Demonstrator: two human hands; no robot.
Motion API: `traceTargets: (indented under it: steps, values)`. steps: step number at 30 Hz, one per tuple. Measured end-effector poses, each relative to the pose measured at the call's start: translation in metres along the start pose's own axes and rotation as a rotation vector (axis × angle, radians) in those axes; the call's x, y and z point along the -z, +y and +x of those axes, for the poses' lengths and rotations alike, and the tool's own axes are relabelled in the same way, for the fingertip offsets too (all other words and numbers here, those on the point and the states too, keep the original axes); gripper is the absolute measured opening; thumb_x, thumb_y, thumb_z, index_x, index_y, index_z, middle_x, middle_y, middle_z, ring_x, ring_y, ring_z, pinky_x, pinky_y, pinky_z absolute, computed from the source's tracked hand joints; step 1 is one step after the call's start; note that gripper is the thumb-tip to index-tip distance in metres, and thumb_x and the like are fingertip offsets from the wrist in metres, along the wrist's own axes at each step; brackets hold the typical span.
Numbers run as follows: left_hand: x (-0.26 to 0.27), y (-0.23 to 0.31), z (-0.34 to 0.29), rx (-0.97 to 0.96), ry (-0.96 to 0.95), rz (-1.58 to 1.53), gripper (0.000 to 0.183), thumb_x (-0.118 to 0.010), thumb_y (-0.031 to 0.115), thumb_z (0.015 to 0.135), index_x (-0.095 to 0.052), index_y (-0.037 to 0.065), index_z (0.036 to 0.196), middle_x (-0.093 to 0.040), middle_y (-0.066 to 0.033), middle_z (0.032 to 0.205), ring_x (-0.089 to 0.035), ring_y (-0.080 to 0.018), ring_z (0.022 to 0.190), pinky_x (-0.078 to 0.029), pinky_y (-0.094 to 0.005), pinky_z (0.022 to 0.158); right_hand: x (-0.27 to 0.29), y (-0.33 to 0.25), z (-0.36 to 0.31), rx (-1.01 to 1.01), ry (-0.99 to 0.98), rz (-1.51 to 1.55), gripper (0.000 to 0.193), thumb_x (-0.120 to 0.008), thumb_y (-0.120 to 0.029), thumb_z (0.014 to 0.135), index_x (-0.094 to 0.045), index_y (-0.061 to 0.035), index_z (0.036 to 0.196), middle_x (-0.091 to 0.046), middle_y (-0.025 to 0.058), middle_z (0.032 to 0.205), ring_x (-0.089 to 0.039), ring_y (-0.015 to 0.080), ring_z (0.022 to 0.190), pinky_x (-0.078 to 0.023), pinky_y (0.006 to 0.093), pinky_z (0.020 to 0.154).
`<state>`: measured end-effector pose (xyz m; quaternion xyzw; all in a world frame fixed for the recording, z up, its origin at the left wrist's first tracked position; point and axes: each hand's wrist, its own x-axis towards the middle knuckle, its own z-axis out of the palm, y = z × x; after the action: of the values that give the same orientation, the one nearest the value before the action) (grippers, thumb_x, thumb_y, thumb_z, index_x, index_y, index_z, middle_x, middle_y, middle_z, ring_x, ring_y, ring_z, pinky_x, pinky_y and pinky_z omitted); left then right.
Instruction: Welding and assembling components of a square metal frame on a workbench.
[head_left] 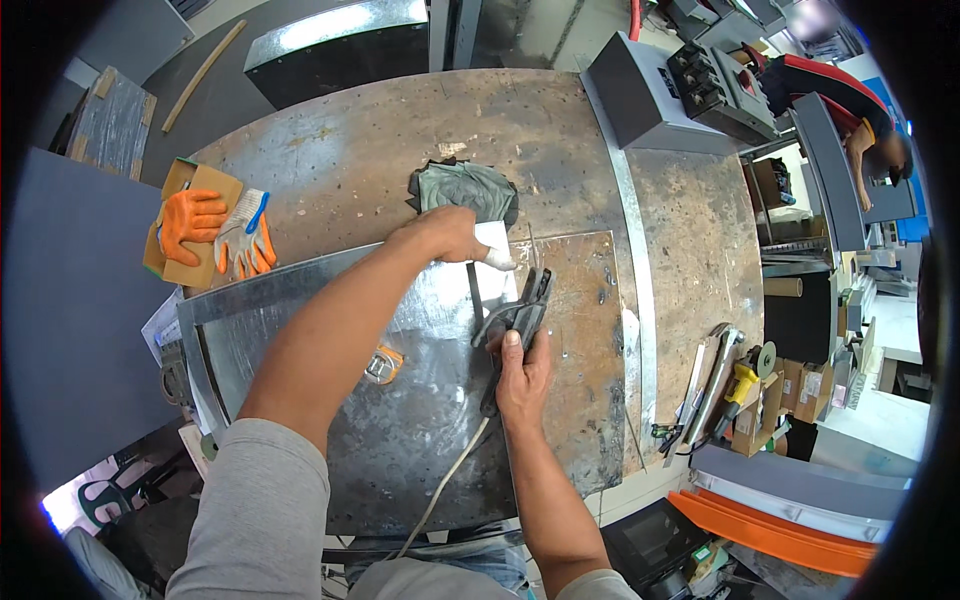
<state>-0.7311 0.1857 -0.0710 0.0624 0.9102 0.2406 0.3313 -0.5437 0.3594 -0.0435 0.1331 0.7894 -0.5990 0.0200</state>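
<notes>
My right hand is wrapped round a black welding electrode holder, its thumb along the handle and a pale cable running down from it. A thin rod projects from its jaws. My left hand is closed at the far edge of a grey metal sheet frame, by a bright pale strip; the thumb has a white wrapping. What its curled fingers hold is hidden. Just beyond lies a crumpled dark green cloth. On the sheet sits an orange and silver tape measure.
Orange-coated gloves rest on an open carton at the left of the worn table. A grey metal box stands far right. An angle grinder lies beside a long metal tool. Another person works at the far right.
</notes>
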Motion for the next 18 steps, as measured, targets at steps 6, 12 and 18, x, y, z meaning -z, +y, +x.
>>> traceTargets:
  steps: [6,12,18]
  values:
    - [0.002,0.000,0.015,-0.001,-0.010,-0.004,0.067,-0.063,0.053,0.079,-0.068,-0.010,0.103,-0.067,-0.0287,0.107,-0.065,-0.0386,0.102,-0.051,-0.0421,0.089,-0.002,-0.001,0.001,0.056,0.044,0.018,0.032,-0.053,-0.033,0.100,-0.056,-0.0015,0.094,-0.059,0.0032,0.078,-0.049,0.0107,0.067,-0.041,0.0266,0.064]
    - [0.002,0.003,0.032,0.061,-0.060,-0.021,0.071,-0.055,0.055,0.083,-0.066,-0.011,0.107,-0.065,-0.0308,0.111,-0.064,-0.0396,0.104,-0.049,-0.0423,0.090,0.000,-0.002,-0.001,0.029,0.025,0.039,0.031,-0.053,-0.032,0.100,-0.057,-0.0013,0.094,-0.059,0.0036,0.078,-0.049,0.0105,0.068,-0.041,0.0269,0.064]
    - [0.002,-0.001,0.035,0.049,-0.086,-0.032,0.072,-0.050,0.056,0.088,-0.065,-0.010,0.112,-0.060,-0.0310,0.121,-0.060,-0.0406,0.113,-0.046,-0.0413,0.095,0.001,-0.003,0.000,0.032,0.028,0.025,0.031,-0.053,-0.032,0.100,-0.058,-0.0010,0.095,-0.060,0.0040,0.079,-0.050,0.0117,0.069,-0.042,0.0278,0.066]
